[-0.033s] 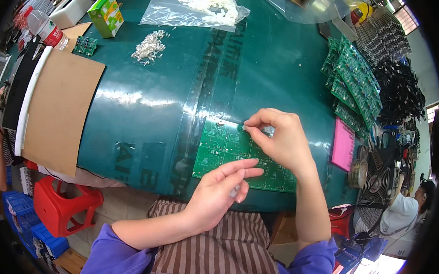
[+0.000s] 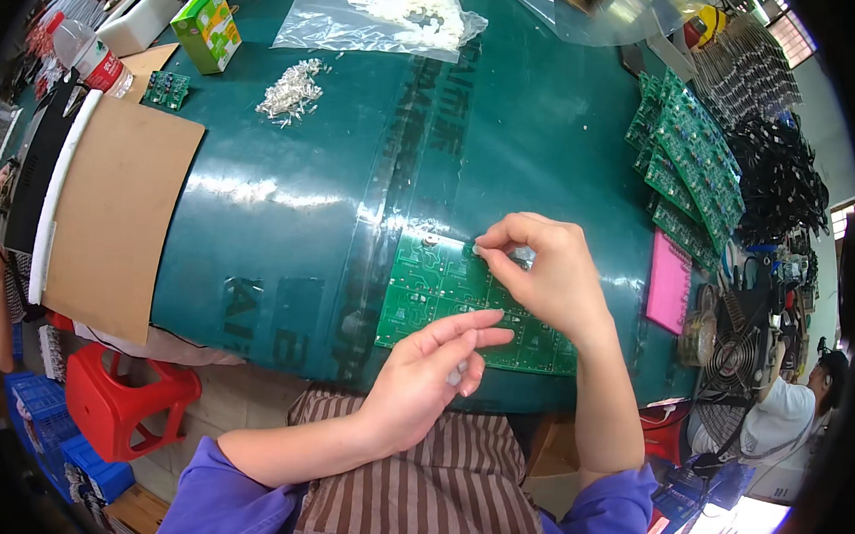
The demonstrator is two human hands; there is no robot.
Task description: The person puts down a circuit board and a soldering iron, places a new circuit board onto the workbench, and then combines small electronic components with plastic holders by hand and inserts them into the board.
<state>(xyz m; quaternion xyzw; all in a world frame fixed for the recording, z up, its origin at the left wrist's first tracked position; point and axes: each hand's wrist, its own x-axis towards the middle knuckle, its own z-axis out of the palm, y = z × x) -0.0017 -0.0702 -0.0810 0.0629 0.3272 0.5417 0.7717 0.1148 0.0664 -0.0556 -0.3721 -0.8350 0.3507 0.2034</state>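
Note:
A green circuit board panel (image 2: 417, 291) lies flat on the table in front of me, partly covered by both hands. My right hand (image 2: 548, 269) is over its far edge, thumb and forefinger pinching a small white part (image 2: 477, 249) against or just above the board. Its exact kind is too small to tell. My left hand (image 2: 432, 369) hovers over the near edge, forefinger and middle finger stretched out. Its lower fingers curl around some small whitish parts (image 2: 457, 373) that show only in part.
A pile of small whitish parts (image 2: 292, 92) and a clear bag of white pieces (image 2: 411, 20) lie farther off. Stacked circuit boards (image 2: 689, 160) and a pink notebook (image 2: 668, 282) are at right. Brown cardboard (image 2: 121, 212), a green drink carton (image 2: 206, 31) and a bottle (image 2: 89, 56) stand left.

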